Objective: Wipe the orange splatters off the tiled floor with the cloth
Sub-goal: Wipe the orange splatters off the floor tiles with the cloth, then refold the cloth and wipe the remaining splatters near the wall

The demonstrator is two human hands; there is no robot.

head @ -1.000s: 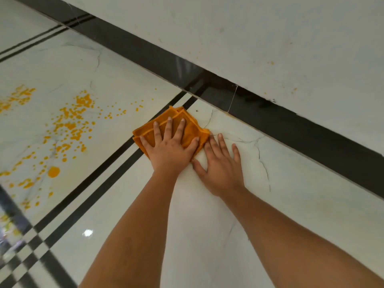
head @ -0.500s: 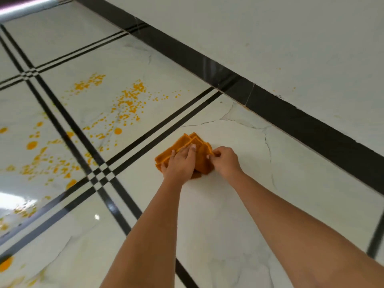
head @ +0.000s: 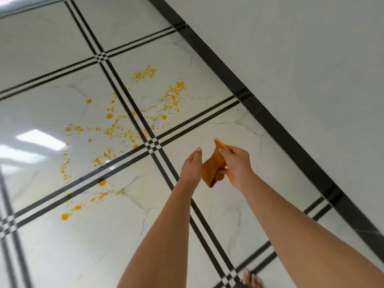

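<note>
An orange cloth [head: 214, 166] hangs bunched in the air between my hands, above the white tiled floor [head: 218, 215]. My right hand [head: 236, 163] pinches its upper edge and holds it. My left hand [head: 191, 166] is beside the cloth with its fingers together, touching its left side; whether it grips the cloth is hidden. Orange splatters [head: 116, 129] cover the tiles to the left, spread over several tiles around the black grout cross [head: 152, 144]. A larger drop [head: 101, 182] lies lower left.
A white wall [head: 301, 59] with a black skirting strip [head: 270, 119] runs diagonally along the right. Black double lines divide the glossy tiles. My bare foot [head: 251, 279] shows at the bottom edge. Ceiling light glares on the floor at left [head: 39, 139].
The cloth was pressed flat on the floor under my hands, then gathered up. It is now lifted off the floor, and my view has risen and pulled back, showing more splattered tiles.
</note>
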